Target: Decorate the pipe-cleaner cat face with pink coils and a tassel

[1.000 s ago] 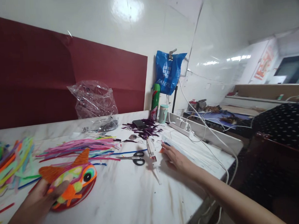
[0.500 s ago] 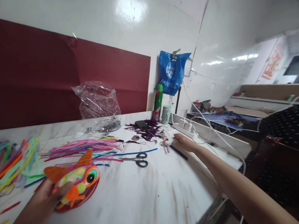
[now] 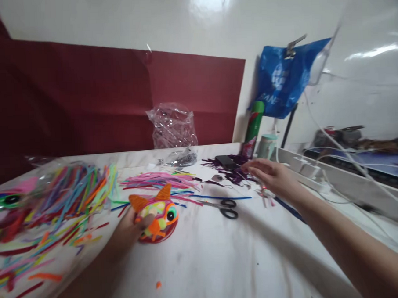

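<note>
Left hand [image 3: 131,229] pinches the fuzzy fish ornament [image 3: 160,218], thumb on its face, left of the scissors [image 3: 221,206]. Judged light, soft, crushable; best held by its red rim [image 3: 166,235]. Right hand [image 3: 276,176], right of the scissors, fingers bent; grip cannot be told. Behind the scissors: slender pink stems [image 3: 157,180], purple shredded strips [image 3: 238,176].

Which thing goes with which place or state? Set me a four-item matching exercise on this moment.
Things
1. Orange-finned fish
2. Scissors
3. Blue plastic bag
4. Clear plastic bag

Places or states
A. Hanging by a metal clip
B. Gripped in the left hand
C. In front of the dark red sheet
D. Lying on the tabletop, black handles showing

Pairs: 1-B, 2-D, 3-A, 4-C
</note>
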A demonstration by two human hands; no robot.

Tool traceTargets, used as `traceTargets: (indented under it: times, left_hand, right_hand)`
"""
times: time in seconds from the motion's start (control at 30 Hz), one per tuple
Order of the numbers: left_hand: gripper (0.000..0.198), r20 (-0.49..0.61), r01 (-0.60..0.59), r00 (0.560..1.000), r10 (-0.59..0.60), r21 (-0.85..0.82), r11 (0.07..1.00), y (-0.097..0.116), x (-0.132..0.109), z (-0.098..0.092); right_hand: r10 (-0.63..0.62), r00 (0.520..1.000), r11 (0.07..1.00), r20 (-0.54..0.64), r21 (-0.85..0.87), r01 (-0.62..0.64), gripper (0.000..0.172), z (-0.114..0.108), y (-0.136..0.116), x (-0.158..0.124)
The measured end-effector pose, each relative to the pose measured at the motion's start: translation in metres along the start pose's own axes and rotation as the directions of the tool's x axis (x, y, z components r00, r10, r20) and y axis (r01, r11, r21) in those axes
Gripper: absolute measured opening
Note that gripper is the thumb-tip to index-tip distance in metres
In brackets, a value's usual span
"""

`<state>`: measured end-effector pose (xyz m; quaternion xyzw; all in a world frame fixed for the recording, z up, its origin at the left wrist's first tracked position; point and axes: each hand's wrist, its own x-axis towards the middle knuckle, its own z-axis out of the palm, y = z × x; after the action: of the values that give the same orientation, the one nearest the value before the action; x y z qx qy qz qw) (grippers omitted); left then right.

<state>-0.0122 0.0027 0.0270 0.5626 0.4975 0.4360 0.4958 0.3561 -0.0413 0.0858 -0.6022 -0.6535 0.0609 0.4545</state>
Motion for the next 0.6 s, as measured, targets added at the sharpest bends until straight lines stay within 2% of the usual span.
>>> traceTargets:
  times: [0.03, 0.1, 0.2, 0.3, 0.43, 0.5, 0.6]
  left_hand:
    - [0.059, 0.003, -0.008, 1.000, 0.008, -0.016, 1.000, -0.001, 0.001, 0.000]
    - [0.059, 0.020, -0.029, 0.999, 0.029, -0.030, 0.999, -0.005, 0.003, -0.003]
    - [0.058, 0.084, -0.044, 0.995, 0.047, -0.043, 0.998, -0.010, 0.007, -0.011]
    - [0.057, 0.147, -0.022, 0.989, 0.035, -0.089, 0.996, -0.012, 0.010, -0.015]
    - [0.057, 0.103, 0.009, 0.995, 0.010, -0.184, 0.983, -0.016, 0.011, -0.012]
    - [0.055, 0.099, 0.006, 0.995, 0.016, -0.216, 0.976, -0.019, 0.010, -0.010]
    - [0.058, 0.117, -0.022, 0.992, 0.057, -0.284, 0.959, -0.021, 0.010, -0.008]
  right_hand:
    - [-0.020, 1.000, 0.995, 0.006, 0.094, 0.019, 0.023, 0.019, -0.018, -0.001]
    - [-0.068, 0.992, 0.977, 0.110, 0.210, 0.044, 0.024, 0.056, -0.044, -0.003]
    - [-0.081, 0.968, 0.966, 0.238, 0.257, 0.017, 0.021, 0.099, -0.058, 0.003]
    - [-0.042, 0.960, 0.960, 0.278, 0.277, -0.038, 0.021, 0.122, -0.052, 0.020]
    - [-0.062, 0.932, 0.926, 0.358, 0.368, -0.080, 0.027, 0.140, -0.049, 0.034]
    - [-0.142, 0.879, 0.876, 0.454, 0.471, -0.101, 0.037, 0.154, -0.050, 0.029]
    - [-0.277, 0.764, 0.749, 0.583, 0.629, -0.209, 0.071, 0.177, -0.049, 0.009]
